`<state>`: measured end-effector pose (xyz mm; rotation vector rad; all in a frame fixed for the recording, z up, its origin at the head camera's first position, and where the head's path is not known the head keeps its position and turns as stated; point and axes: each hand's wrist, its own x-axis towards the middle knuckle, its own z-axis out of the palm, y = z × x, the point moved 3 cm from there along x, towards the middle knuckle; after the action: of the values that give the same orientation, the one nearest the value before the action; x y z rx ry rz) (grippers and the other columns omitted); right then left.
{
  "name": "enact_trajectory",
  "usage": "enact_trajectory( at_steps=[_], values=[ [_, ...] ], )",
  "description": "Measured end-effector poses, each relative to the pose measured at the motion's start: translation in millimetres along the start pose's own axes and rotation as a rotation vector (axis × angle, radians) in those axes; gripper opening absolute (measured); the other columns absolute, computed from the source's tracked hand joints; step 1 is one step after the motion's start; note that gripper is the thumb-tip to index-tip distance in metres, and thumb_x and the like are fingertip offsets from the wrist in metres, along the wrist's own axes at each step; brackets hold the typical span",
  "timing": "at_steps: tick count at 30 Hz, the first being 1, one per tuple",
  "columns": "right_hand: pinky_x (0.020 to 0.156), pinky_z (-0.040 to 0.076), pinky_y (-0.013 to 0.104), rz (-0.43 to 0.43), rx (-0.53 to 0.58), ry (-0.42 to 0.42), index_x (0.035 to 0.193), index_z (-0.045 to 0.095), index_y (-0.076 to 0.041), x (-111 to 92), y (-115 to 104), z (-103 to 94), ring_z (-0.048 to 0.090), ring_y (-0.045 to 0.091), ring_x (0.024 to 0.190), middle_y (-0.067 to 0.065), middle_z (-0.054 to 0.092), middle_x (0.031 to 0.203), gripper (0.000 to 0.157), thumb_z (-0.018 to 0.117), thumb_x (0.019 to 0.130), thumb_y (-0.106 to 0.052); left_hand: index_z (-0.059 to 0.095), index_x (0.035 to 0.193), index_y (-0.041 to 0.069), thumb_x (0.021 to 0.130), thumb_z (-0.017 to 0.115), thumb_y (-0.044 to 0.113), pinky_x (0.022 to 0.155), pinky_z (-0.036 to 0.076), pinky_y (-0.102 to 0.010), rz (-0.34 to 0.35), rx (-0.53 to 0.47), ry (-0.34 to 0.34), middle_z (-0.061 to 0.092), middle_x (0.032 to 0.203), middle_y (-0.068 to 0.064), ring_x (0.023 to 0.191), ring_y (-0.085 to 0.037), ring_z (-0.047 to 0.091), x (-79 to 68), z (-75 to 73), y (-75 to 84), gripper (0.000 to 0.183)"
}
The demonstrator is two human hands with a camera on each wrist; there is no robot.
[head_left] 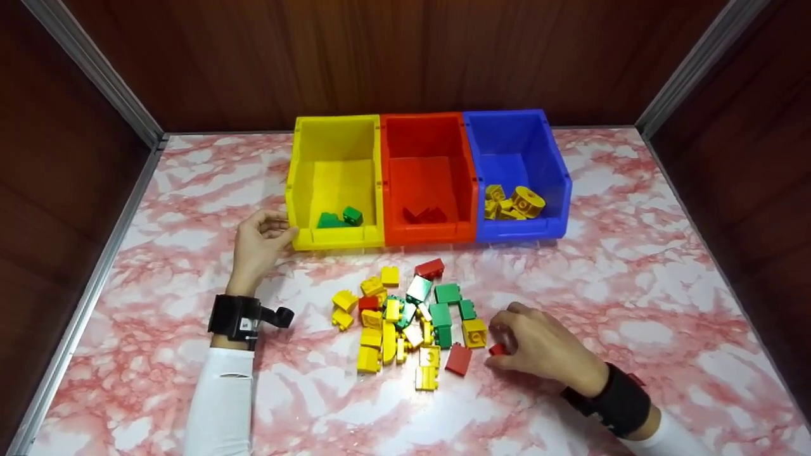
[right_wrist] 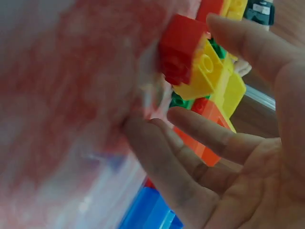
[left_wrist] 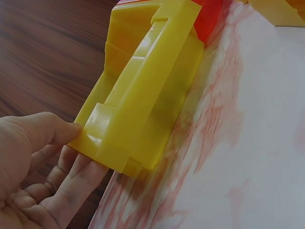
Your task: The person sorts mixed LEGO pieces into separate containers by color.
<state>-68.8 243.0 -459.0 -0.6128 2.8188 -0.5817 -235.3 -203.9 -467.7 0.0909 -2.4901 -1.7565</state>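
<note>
My left hand [head_left: 260,244] holds the front left corner of the yellow bin [left_wrist: 138,90], the thumb on its front edge and the fingers against the outer side. Right of the loose pile, my right hand [head_left: 538,345] is spread around a small red brick [right_wrist: 178,47]. In the right wrist view its thumb lies close beside that brick, while the other fingers stand apart from it. Nearest to this hand in the pile are a yellow brick [head_left: 474,334] and another red brick [head_left: 458,360].
Joined to the yellow bin are a red bin [head_left: 427,236] and a blue bin [head_left: 523,231]. Green bricks [head_left: 352,216] lie in the yellow bin, red bricks [head_left: 424,215] in the red, yellow bricks [head_left: 527,201] in the blue. Several mixed bricks [head_left: 440,315] lie in front.
</note>
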Motion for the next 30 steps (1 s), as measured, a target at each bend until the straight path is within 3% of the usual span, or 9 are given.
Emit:
enact_trajectory(
  at_steps=[3, 5, 12, 19, 25, 30],
  values=[
    [0.065, 0.051, 0.022, -0.068, 0.019, 0.02, 0.091, 0.077, -0.013, 1, 2, 0.7, 0.059, 0.005, 0.075, -0.003, 0.069, 0.086, 0.017, 0.088, 0.079, -0.012, 0.068, 0.121, -0.004, 0.094, 0.078, 0.01, 0.082, 0.055, -0.012, 0.004, -0.003, 0.002, 0.071, 0.109, -0.015, 0.09, -0.008, 0.066, -0.3, -0.3, 0.5, 0.032],
    [0.067, 0.054, 0.023, -0.1, 0.036, 0.026, 0.087, 0.079, -0.013, 3, 3, -0.5, 0.063, 0.006, 0.078, -0.003, 0.072, 0.087, 0.014, 0.085, 0.078, -0.005, 0.068, 0.121, -0.004, 0.094, 0.078, 0.009, 0.082, 0.055, -0.012, 0.006, -0.003, 0.007, 0.071, 0.109, -0.015, 0.09, -0.008, 0.066, 0.1, 0.0, -0.2, 0.031],
    [0.064, 0.052, 0.019, -0.064, 0.079, 0.025, 0.089, 0.081, -0.011, 9, 9, -15.1, 0.061, 0.005, 0.075, -0.001, 0.073, 0.086, 0.01, 0.083, 0.083, -0.003, 0.068, 0.121, -0.004, 0.094, 0.077, 0.007, 0.082, 0.055, -0.012, -0.001, 0.011, 0.012, 0.071, 0.107, -0.012, 0.09, -0.006, 0.066, 0.5, 0.2, -1.4, 0.031],
    [0.065, 0.057, 0.02, -0.006, 0.078, 0.098, 0.096, 0.083, -0.007, 24, 18, -46.4, 0.066, 0.009, 0.075, 0.004, 0.075, 0.089, 0.013, 0.083, 0.083, -0.004, 0.068, 0.12, -0.004, 0.093, 0.078, 0.007, 0.082, 0.056, -0.012, 0.006, 0.007, 0.008, 0.072, 0.108, -0.013, 0.09, -0.005, 0.066, 1.7, -0.1, -2.0, 0.03],
    [0.065, 0.058, 0.024, -0.075, 0.028, 0.175, 0.091, 0.083, -0.007, 44, 27, -79.2, 0.069, 0.014, 0.074, 0.005, 0.078, 0.084, 0.012, 0.081, 0.082, 0.001, 0.068, 0.12, -0.004, 0.094, 0.078, 0.008, 0.083, 0.056, -0.011, 0.003, 0.006, 0.006, 0.072, 0.11, -0.014, 0.091, -0.005, 0.066, 1.7, -0.1, -2.0, 0.031],
    [0.065, 0.059, 0.026, -0.086, -0.001, 0.221, 0.092, 0.082, -0.005, 63, 33, -107.3, 0.072, 0.019, 0.075, 0.01, 0.078, 0.087, 0.01, 0.082, 0.084, 0.001, 0.068, 0.121, -0.004, 0.094, 0.078, 0.009, 0.083, 0.056, -0.011, 0.005, 0.004, 0.003, 0.072, 0.11, -0.014, 0.091, -0.006, 0.066, 1.4, -0.7, -1.3, 0.032]
  ],
)
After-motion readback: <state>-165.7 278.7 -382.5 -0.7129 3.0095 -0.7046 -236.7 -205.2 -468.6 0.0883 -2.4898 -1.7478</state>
